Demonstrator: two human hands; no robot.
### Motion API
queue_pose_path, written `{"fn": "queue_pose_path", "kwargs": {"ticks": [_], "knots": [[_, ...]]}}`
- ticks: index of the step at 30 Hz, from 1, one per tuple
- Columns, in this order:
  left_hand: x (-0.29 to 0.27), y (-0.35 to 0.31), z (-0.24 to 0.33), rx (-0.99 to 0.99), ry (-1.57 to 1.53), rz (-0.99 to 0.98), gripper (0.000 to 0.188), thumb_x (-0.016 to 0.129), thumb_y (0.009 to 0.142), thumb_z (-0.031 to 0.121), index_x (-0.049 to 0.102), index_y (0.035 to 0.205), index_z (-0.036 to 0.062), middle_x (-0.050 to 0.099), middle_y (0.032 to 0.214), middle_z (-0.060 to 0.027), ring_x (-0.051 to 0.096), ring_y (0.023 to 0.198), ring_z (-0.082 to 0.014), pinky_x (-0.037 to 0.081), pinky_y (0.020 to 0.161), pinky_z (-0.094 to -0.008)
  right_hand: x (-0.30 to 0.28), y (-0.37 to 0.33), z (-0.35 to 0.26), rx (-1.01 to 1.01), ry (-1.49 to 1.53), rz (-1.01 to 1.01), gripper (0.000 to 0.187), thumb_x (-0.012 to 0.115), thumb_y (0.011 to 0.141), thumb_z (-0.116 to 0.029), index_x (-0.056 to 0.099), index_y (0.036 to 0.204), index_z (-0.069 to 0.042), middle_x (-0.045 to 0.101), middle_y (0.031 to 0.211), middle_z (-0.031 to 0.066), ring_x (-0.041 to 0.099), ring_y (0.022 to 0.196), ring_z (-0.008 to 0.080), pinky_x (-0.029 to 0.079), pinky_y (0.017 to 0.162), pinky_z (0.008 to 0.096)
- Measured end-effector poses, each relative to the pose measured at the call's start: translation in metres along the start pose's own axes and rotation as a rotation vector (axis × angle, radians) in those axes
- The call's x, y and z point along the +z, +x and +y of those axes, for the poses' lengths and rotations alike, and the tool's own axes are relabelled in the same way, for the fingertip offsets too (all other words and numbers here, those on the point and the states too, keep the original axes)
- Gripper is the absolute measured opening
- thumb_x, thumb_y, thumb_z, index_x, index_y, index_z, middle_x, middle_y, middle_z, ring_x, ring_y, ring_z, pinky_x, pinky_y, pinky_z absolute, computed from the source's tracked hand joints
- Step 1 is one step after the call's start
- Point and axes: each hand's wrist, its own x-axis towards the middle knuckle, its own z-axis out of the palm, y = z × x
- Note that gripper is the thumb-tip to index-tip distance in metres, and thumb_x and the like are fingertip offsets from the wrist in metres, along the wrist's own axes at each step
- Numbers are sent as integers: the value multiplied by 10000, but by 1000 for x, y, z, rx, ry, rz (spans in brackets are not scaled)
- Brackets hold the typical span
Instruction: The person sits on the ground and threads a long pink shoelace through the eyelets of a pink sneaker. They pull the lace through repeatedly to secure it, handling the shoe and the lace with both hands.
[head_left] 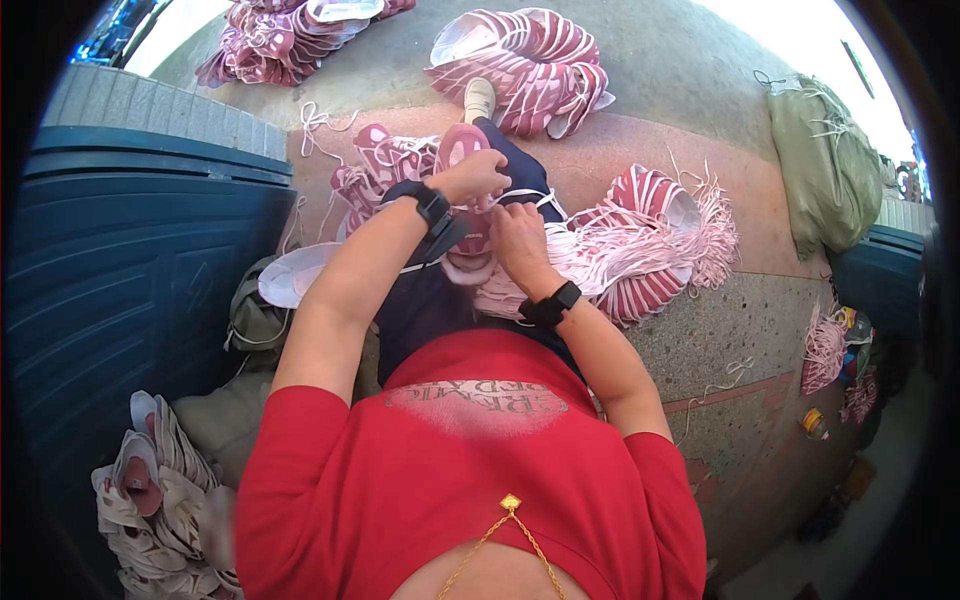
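A pink and white shoe upper lies over my lap, toe pointing away from me. My left hand is over its middle, fingers curled together; what they pinch is hidden. Close by on the right, my right hand has its fingertips bent in at the lace opening, closed on a white shoelace. Below the hands shows the dark pink tongue of the upper. Beside my right hand spreads a thick bunch of loose pale laces. More pink uppers rest just left of the one I handle.
Stacked pink uppers curve on the floor ahead, with another heap at far left. A row of striped uppers lies right. A green sack stands far right. Blue panelled door borders my left; pale uppers pile behind.
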Motion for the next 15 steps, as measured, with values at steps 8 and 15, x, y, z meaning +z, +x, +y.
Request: {"fn": "queue_pose_path", "kwargs": {"ticks": [8,15], "knots": [[1,14,7,-153,-170,-82,579,670,771,-3,389,1276,-42,564,633,-51,486,409,-72,303,321,-207,0,2,5,-180,-25,67,133,560,745,-90,602,858,-32,584,815,97,528,812,261,418,689,373],[-29,10,-6,-19,-497,-57,488,729,742,35,471,1154,-7,597,743,-81,489,476,-64,344,376,-170,-17,23,-10,-279,-291,-32,134,555,746,-135,598,850,-62,559,889,78,497,912,225,376,758,367]]}}
